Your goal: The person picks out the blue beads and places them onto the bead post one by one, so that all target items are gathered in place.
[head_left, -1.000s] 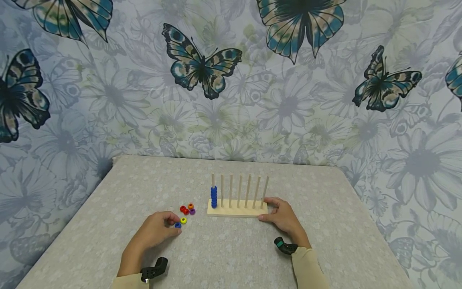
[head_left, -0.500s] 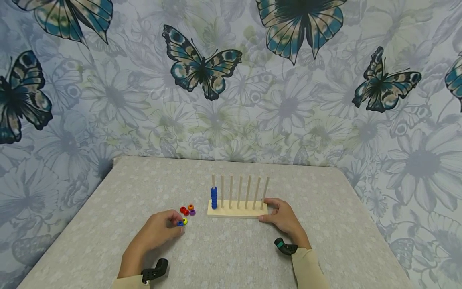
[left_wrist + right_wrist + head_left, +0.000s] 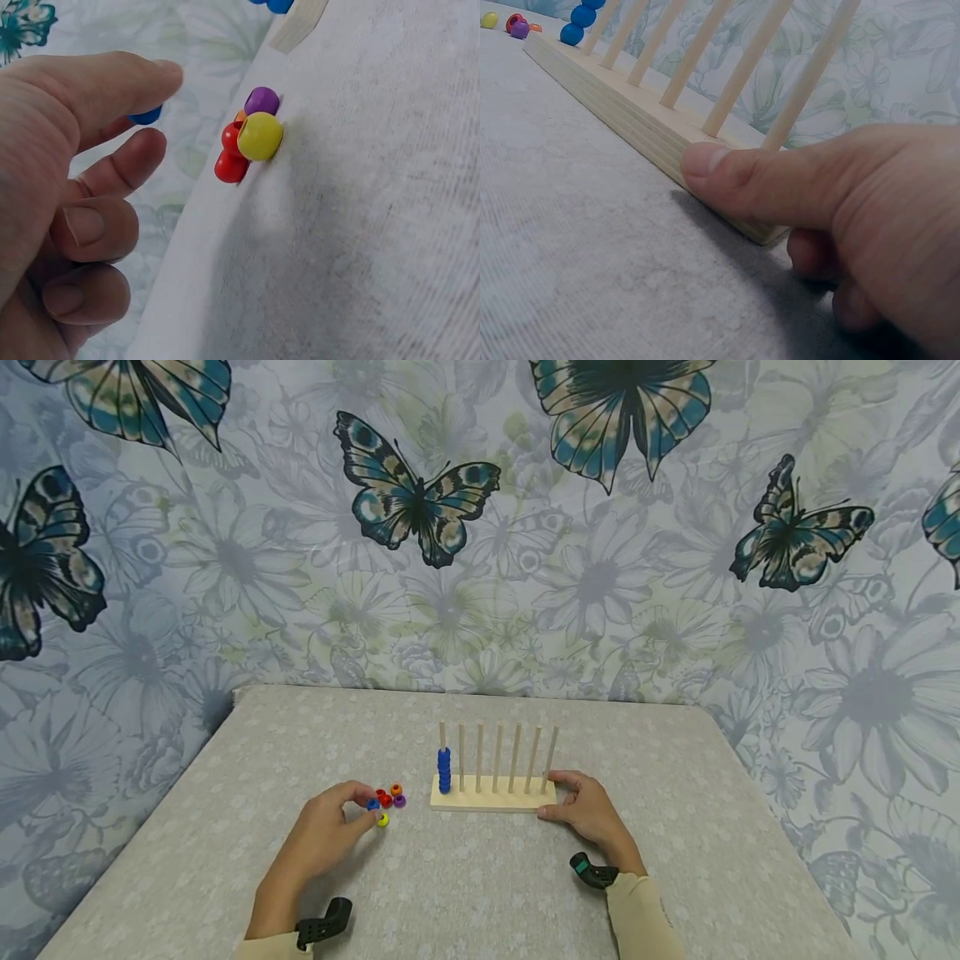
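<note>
My left hand pinches a blue bead between thumb and index finger, lifted off the table; its other fingers are curled in. Just past the fingertips lie a yellow bead, two red beads, an orange bead and a purple bead. To the right stands a wooden base with a row of upright pegs. Blue beads are stacked on the leftmost peg; the other pegs are bare. My right hand grips the base's right end, thumb on the front edge.
A pale patterned cloth covers the table. Behind its far edge hangs a backdrop printed with butterflies and flowers. Each wrist wears a black band, the left band and the right band.
The left hand has raised the blue bead from beside the yellow one and moved it slightly away from the body. The right hand and the wooden base have stayed in place.
</note>
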### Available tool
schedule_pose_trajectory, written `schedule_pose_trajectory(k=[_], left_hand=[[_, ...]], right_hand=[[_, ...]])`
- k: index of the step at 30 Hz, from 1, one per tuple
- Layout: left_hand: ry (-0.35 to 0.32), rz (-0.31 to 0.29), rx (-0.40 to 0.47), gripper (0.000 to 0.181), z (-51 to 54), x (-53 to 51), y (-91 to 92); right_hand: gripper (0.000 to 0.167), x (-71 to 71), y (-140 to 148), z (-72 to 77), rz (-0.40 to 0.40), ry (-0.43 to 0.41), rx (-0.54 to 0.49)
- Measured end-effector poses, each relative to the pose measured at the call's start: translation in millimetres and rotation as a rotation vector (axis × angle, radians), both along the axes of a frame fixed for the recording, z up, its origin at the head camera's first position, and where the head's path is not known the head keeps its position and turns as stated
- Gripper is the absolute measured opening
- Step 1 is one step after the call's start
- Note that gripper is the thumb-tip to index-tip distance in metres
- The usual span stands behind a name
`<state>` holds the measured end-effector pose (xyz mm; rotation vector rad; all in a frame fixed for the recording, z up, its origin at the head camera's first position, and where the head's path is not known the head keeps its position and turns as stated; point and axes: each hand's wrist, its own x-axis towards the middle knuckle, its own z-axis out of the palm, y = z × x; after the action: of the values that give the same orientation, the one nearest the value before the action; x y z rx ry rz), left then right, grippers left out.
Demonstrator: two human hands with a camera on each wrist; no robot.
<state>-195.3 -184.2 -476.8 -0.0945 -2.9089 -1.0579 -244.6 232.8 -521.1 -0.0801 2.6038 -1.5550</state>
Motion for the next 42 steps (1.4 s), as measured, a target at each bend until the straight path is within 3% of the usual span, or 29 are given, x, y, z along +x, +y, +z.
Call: schedule_pose_trajectory(k=[8, 20, 28, 36, 42], left_hand=[[0.088, 0.0, 0.02, 0.028, 5.7, -2.6, 5.9], [0.326, 0.04, -0.015, 0.027, 16.5, -6.1, 18.1], [0.414, 0.014, -0.006, 0.03, 31.1, -15.3, 34.2], [0.544, -0.006, 0.09, 0.028, 48.6, -27.8, 54.6], [0.571, 0.016, 0.202, 0.028, 53.6, -34.1, 69.8]], right_hand=[[0.069, 0.2, 1, 1.0, -0.004, 0.005, 0.005], [0.072, 0.3, 0, 0.0, 0.015, 0.007, -0.017], [0.072, 0.6, 1, 0.3, 0.01, 0.006, -0.012], [0.07, 1.1, 2, 2.4, 0.003, -0.002, -0.027], [0.07, 1.6, 1, 2.2, 0.01, 0.003, -0.034]])
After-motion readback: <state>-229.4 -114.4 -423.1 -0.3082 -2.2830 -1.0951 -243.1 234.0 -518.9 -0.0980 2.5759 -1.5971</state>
